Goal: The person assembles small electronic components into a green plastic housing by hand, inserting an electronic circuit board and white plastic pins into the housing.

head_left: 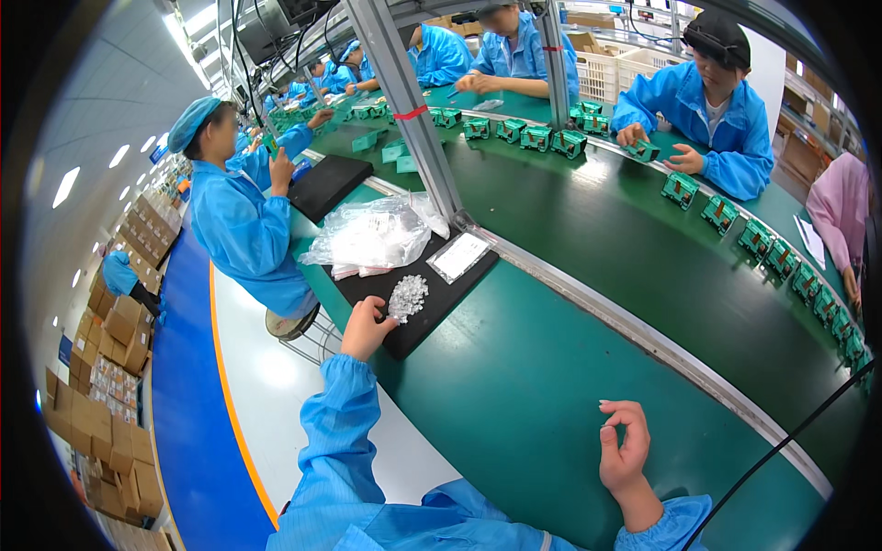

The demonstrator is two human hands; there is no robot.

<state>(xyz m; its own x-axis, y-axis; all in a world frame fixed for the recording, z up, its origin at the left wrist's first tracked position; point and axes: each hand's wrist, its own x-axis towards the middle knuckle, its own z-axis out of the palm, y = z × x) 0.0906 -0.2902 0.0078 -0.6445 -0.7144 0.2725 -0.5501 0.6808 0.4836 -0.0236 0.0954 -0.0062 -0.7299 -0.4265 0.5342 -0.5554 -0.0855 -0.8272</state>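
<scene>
My left hand (366,328) reaches out to a black mat (432,303) and its fingertips touch a small pile of clear, shiny parts (407,296). Whether it grips any part I cannot tell. My right hand (625,448) hovers over the green bench top (542,386) near me, thumb and forefinger pinched together with the other fingers curled; anything between them is too small to see. Both sleeves are blue.
A crumpled clear plastic bag (372,234) and a small white card in a sleeve (459,256) lie on the mat. A metal rail (643,335) borders a green conveyor carrying several green components (755,237). A metal post (413,119) rises behind the mat. Blue-coated workers sit around.
</scene>
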